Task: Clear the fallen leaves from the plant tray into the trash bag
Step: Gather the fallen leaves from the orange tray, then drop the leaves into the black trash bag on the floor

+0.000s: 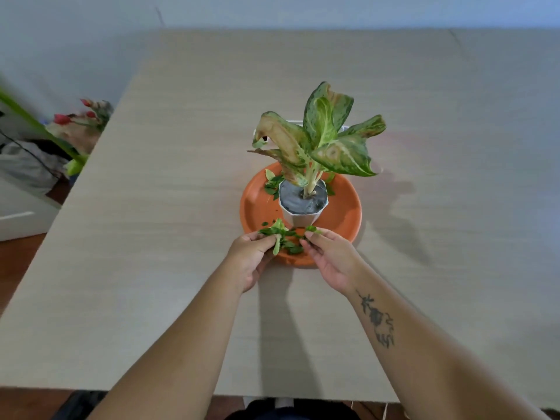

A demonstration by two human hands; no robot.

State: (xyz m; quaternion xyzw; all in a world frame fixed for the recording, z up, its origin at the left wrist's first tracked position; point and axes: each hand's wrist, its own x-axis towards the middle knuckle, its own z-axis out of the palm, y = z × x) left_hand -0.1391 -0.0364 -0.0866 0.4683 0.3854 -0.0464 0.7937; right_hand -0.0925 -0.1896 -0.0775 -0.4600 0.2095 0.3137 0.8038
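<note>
An orange round plant tray point(342, 219) sits mid-table with a white pot point(303, 218) in it, holding a plant point(324, 137) with green and browning leaves. Small green fallen leaves point(289, 245) lie bunched at the tray's near rim, and more fallen leaves point(272, 184) lie at the back left of the pot. My left hand point(253, 256) pinches a pale green leaf from the near bunch. My right hand point(331, 256) pinches small leaves at the bunch's right side. No trash bag is in view.
The beige table point(181, 192) spreads wide on all sides of the tray. Off its left edge on the floor stand red flowers point(81, 119), a long green stem point(33, 122) and a grey bundle point(27, 165). A wall runs behind the table.
</note>
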